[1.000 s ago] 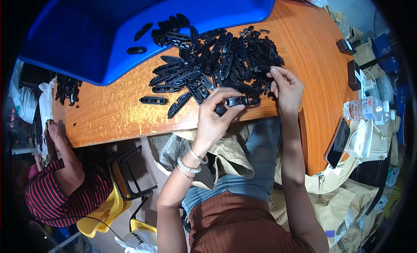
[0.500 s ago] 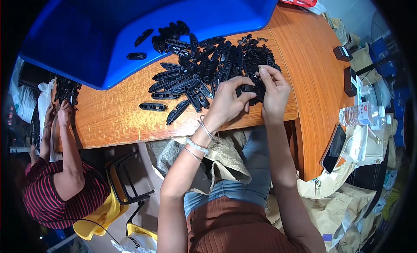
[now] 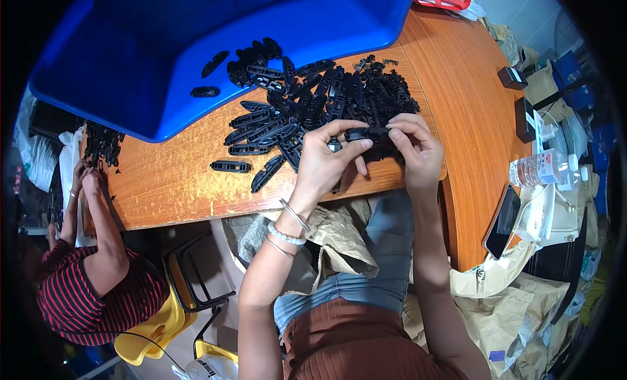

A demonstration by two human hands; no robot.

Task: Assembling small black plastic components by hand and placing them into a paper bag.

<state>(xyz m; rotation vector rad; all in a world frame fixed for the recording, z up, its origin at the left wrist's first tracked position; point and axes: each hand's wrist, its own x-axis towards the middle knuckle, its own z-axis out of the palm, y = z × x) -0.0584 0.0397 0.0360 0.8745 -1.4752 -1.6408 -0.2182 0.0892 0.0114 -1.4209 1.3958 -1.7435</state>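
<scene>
My left hand (image 3: 322, 159) grips a black oblong plastic part (image 3: 356, 134) between thumb and fingers, just above the near edge of the table. At the part's right end my right hand (image 3: 421, 157) is closed in a pinch. What sits between those fingertips is too small and dark to make out. Beyond both hands spreads a heap of similar black oblong parts (image 3: 261, 126), some with open slots. A pile of small black pieces (image 3: 392, 89) lies to its right, just past my right hand.
A large blue bin (image 3: 163, 115) tilts over the far side of the wooden table (image 3: 176, 177), a few parts on its lip. On the right are a phone (image 3: 503, 222), a water bottle (image 3: 539, 170) and small dark boxes (image 3: 512, 78). A person in stripes (image 3: 98, 292) works at left.
My right hand has come down, its fingertips now at the right end of the part. My left hand has shifted slightly left, and the part shows more clearly between the hands.
</scene>
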